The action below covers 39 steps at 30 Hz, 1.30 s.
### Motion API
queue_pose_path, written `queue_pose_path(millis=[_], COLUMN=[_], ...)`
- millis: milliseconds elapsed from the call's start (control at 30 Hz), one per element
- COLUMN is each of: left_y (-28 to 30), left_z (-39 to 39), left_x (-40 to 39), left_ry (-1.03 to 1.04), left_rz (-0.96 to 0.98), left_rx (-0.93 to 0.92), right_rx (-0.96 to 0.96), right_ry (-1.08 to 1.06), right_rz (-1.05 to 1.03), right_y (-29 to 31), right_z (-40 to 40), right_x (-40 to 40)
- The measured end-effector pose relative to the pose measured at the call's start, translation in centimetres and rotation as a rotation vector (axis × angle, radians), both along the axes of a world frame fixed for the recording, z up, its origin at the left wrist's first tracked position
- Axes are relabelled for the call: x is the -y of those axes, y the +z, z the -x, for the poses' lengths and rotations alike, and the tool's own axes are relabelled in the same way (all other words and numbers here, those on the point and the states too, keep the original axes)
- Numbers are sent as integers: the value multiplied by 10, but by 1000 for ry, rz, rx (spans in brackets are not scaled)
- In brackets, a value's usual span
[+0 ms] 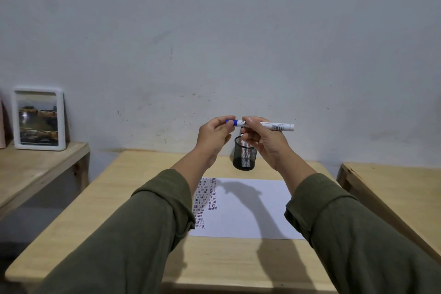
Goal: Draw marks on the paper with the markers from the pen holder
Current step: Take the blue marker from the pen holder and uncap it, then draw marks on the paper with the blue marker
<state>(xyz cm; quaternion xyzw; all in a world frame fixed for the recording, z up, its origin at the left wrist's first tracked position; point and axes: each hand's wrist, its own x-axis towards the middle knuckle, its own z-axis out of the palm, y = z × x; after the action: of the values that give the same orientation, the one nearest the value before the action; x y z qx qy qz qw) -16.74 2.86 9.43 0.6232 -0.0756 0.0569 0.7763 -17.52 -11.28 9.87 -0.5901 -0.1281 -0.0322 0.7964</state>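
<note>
Our sleeves (133,234) frame the paper (248,210) on our wooden table (133,198) by a grey wall (214,31). Our right hand (265,143) grips the barcoded marker (274,126) above the holder (244,156); our left hand (214,136) pinches its blue cap (231,122).

marker (274,126) barcode, print (too small), unreadable

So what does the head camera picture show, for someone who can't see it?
Two hands, left hand and right hand, hold a blue marker level above a black pen holder on a wooden table. Below lies paper with short marks.
</note>
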Motion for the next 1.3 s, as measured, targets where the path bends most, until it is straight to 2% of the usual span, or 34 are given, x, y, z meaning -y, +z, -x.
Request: queue_pose_path(millis=[133, 800, 933, 1033, 1133, 1300], left_y=[-4, -37, -44, -51, -64, -101], left_z=[-4, -5, -7, -8, -6, 0], left_x=[1, -53, -72, -84, -94, -104], left_ry=[22, 51, 140, 311, 471, 482], left_rz=[61, 29, 6, -121, -377, -717], left_rx=[-104, -381, -436, -338, -237, -228], right_rx=[26, 97, 112, 67, 12, -81], right_ry=[-16, 62, 108, 90, 77, 72], right_rz=[40, 301, 334, 304, 279, 281], right_y=[-4, -34, -37, -42, -52, -81], right_z=[-1, -7, -10, -9, -9, -6], right_x=[-2, -44, -46, -44, -43, -39])
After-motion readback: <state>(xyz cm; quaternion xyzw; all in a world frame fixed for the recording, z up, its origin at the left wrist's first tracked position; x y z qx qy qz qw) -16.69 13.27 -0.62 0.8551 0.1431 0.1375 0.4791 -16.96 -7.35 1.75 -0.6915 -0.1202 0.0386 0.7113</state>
